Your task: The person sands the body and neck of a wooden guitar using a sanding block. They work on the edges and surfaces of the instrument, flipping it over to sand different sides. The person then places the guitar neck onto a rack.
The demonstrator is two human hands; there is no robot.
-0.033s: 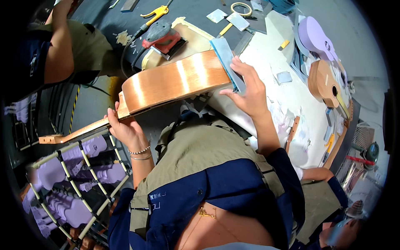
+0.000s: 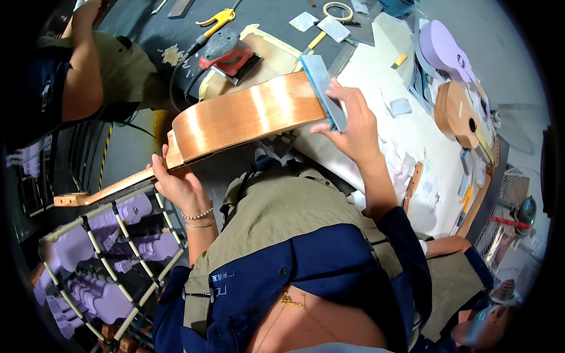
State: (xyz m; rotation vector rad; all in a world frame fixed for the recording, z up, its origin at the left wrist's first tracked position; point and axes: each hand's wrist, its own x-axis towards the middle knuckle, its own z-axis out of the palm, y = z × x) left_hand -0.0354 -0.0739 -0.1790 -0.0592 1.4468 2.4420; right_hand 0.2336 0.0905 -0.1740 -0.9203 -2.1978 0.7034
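A small wooden ukulele lies on its side in front of me, its glossy brown side facing up and its neck reaching to the lower left. Near the heel, my left hand is closed around the neck. A flat, blue-edged grey sanding block rests against the rounded tail end of the body. My right hand grips that block from the right, thumb on the near side and fingers on the far side. The block's face against the wood is hidden.
Behind the ukulele are a red and grey power sander and a yellow air gun. Lilac ukulele bodies hang in a rack at lower left. More instruments lie at right. Co-workers stand at upper left and lower right.
The sanding block and my right hand have shifted very slightly to the right. My left hand and the ukulele stay in place.
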